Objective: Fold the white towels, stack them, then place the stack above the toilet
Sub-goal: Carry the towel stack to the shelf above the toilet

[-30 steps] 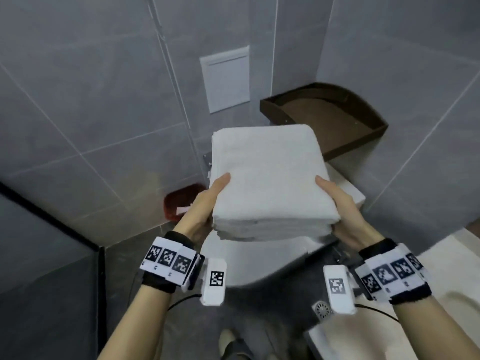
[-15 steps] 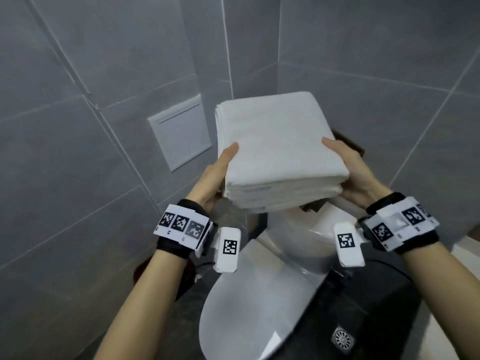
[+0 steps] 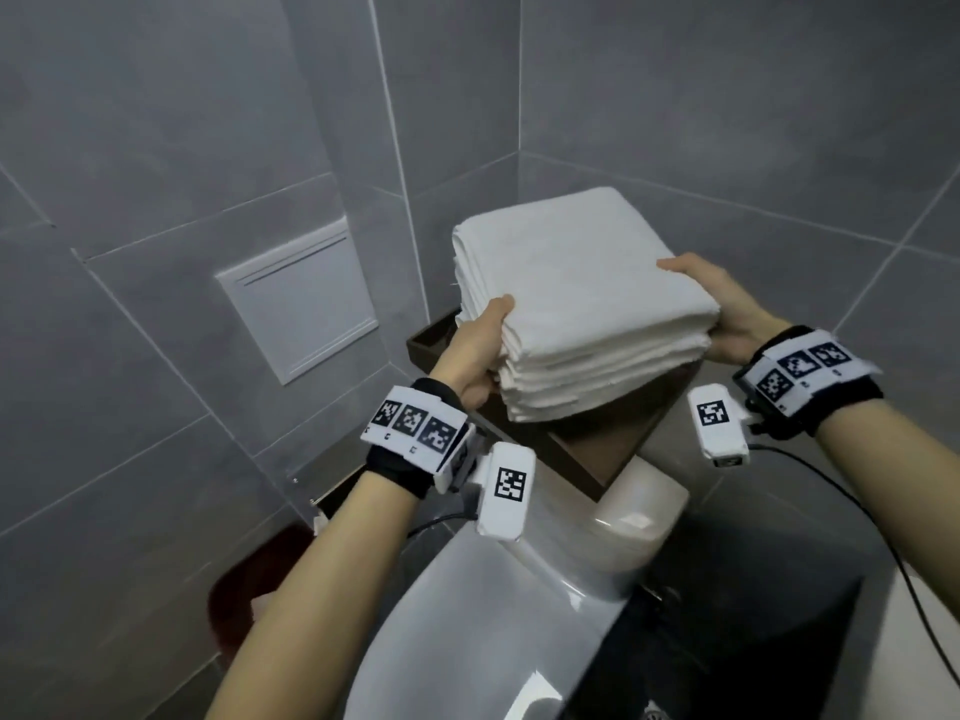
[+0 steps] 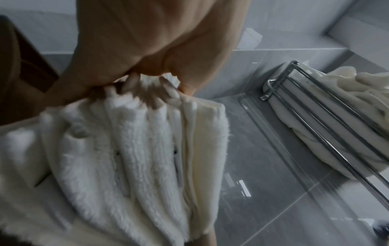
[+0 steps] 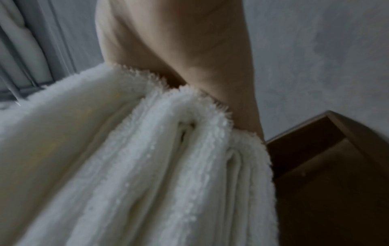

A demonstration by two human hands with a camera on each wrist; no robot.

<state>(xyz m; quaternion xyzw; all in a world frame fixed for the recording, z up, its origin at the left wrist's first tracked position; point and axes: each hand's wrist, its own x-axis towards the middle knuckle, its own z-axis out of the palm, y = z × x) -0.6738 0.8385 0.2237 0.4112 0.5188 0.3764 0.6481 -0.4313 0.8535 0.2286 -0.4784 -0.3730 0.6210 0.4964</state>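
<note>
A stack of folded white towels (image 3: 576, 298) hangs in the air over a dark brown corner shelf (image 3: 602, 449) that sits above the white toilet (image 3: 587, 543). My left hand (image 3: 475, 350) grips the stack's near left corner, thumb on top and fingers hidden underneath. My right hand (image 3: 722, 314) grips its right side the same way. The left wrist view shows the towel stack (image 4: 134, 158) edge-on below my left hand (image 4: 151, 55). In the right wrist view the towel stack (image 5: 147, 166) fills the frame under my right hand (image 5: 189, 58), with the brown shelf (image 5: 328, 163) beside it.
Grey tiled walls meet in a corner behind the shelf. A white access panel (image 3: 298, 298) is set in the left wall. A dark red bin (image 3: 249, 600) stands on the floor left of the toilet. A chrome rack (image 4: 328, 126) holds more white cloth.
Both hands have carried the towel stack to the right and forward, so it now hangs over the brown corner shelf. The grip on the stack is unchanged.
</note>
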